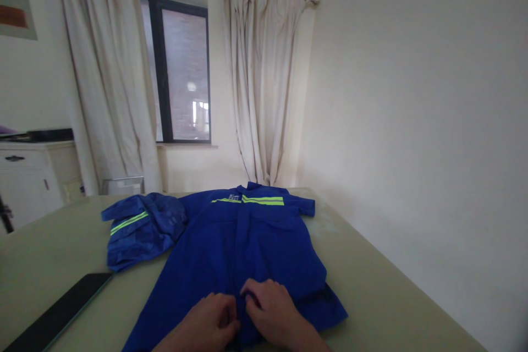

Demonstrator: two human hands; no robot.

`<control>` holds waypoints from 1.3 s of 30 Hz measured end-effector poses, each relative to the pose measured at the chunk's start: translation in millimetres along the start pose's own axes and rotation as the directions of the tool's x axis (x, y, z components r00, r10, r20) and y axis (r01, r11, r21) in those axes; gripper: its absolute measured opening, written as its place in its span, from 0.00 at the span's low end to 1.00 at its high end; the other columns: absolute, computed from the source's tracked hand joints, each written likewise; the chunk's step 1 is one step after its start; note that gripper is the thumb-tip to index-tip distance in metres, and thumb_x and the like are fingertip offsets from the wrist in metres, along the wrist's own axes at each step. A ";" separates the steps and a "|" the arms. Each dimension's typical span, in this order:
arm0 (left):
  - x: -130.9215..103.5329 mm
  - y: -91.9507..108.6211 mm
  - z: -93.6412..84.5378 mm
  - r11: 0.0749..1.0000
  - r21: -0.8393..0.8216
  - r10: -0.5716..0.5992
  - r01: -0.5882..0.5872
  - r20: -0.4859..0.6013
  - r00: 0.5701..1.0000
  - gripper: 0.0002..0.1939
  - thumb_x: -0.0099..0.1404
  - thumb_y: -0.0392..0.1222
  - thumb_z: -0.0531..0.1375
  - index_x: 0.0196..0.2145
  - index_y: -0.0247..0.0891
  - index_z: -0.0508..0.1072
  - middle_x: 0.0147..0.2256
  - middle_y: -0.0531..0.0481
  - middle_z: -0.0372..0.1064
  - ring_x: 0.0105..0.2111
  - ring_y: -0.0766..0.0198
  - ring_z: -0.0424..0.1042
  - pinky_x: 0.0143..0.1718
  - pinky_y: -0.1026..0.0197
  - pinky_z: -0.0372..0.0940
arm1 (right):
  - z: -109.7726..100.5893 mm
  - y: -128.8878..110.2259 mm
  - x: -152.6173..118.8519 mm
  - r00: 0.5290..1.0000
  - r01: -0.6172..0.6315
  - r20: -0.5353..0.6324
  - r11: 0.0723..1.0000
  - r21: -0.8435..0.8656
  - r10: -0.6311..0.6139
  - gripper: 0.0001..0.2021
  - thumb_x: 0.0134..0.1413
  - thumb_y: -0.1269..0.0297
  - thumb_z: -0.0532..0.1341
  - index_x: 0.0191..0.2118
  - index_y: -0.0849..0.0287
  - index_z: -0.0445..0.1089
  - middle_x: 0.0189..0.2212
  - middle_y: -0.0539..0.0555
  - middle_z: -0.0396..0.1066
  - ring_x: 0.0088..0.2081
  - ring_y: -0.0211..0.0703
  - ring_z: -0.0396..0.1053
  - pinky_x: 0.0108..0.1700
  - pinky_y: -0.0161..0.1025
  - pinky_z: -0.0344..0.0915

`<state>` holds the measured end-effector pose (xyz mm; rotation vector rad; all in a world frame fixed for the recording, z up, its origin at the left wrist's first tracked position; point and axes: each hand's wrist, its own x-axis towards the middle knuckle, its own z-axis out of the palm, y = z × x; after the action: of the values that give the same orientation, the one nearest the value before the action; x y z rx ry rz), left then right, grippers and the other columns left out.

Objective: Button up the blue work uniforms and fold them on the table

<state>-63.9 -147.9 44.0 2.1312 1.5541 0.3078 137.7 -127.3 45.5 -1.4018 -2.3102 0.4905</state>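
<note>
A blue short-sleeved work shirt (pixel 272 253) lies spread front side up on the table, its collar at the far end and its lower hem near me. Yellow-green reflective stripes cross its chest. Both hands are at the lower front, on either side of the centre placket. My left hand (pixel 210 319) is closed, its thumb and curled fingers pinching the shirt fabric. Close by on the right, my right hand (pixel 272 308) is also closed on the cloth with bent fingers. The fingertips are partly hidden.
A bundled blue garment (pixel 144 231) with a reflective stripe lies left of the shirt. A long dark flat object (pixel 61 308) rests at the table's left. The greenish table (pixel 383 291) runs along a white wall (pixel 421 121). Behind are curtains (pixel 264 77) and a white cabinet (pixel 28 176).
</note>
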 end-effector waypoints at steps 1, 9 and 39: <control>-2.0 2.6 -1.3 0.999 -0.039 -0.001 0.002 0.026 1.000 0.06 0.62 0.44 0.59 0.34 0.43 0.75 0.30 0.55 0.77 0.34 0.59 0.72 0.34 0.63 0.60 | -2.3 -0.5 0.5 0.999 -0.027 -0.017 1.000 -0.001 0.027 0.10 0.65 0.57 0.56 0.40 0.48 0.76 0.33 0.50 0.78 0.35 0.45 0.74 0.36 0.36 0.56; 5.5 2.0 7.1 0.936 -0.308 0.165 -0.172 -0.048 0.985 0.12 0.66 0.43 0.56 0.43 0.42 0.76 0.39 0.50 0.76 0.39 0.60 0.72 0.42 0.61 0.64 | -7.9 -0.4 -0.2 0.999 0.016 -0.031 0.993 0.117 -0.013 0.22 0.60 0.49 0.64 0.58 0.46 0.66 0.52 0.51 0.71 0.52 0.48 0.70 0.48 0.37 0.61; 17.7 11.9 1.9 0.975 0.222 0.012 0.028 -0.174 0.985 0.16 0.66 0.35 0.50 0.36 0.44 0.78 0.37 0.47 0.79 0.41 0.52 0.77 0.44 0.53 0.66 | -1.1 22.3 15.3 0.974 -0.189 -0.076 0.955 0.230 0.211 0.19 0.55 0.70 0.58 0.53 0.54 0.72 0.33 0.50 0.75 0.37 0.43 0.73 0.40 0.35 0.61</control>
<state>-47.3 -134.6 46.6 2.3211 1.7693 0.3384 148.7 -103.7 37.9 -1.5191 -1.9757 0.6986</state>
